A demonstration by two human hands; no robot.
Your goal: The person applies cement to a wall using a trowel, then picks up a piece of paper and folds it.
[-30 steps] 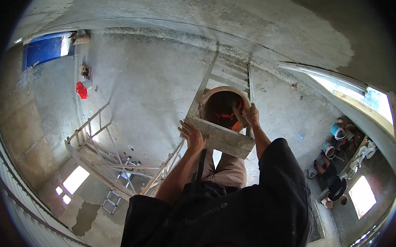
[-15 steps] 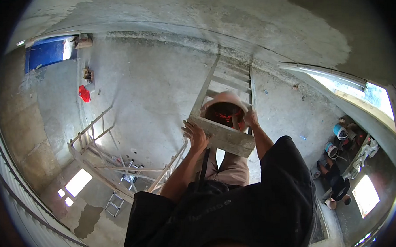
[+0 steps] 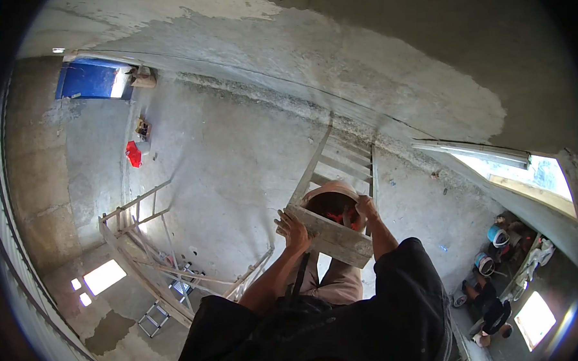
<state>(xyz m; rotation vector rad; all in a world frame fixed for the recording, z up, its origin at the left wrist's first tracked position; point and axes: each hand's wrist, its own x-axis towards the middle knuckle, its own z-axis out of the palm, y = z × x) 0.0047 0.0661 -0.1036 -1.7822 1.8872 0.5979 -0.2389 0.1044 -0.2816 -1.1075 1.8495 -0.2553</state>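
Nearest, at lower centre, the person's left hand [image 3: 294, 232] lies with fingers spread on the left end of a weathered grey wooden board [image 3: 333, 238]; whether it clamps the board, I cannot tell. The right hand [image 3: 366, 208] is curled closed on the right rim of a round, pinkish-orange bucket [image 3: 328, 187], just beyond the board at the centre of the frame. The bucket looks stiff-walled and probably heavy if loaded, though its dark inside hides how full it is. The rim seems the surest hold, best taken on opposite sides; wet residue could make it slippery. The board looks rigid and rough, giving good friction along its edges. Farther off, a wooden ladder [image 3: 344, 166] reaches towards the wall.
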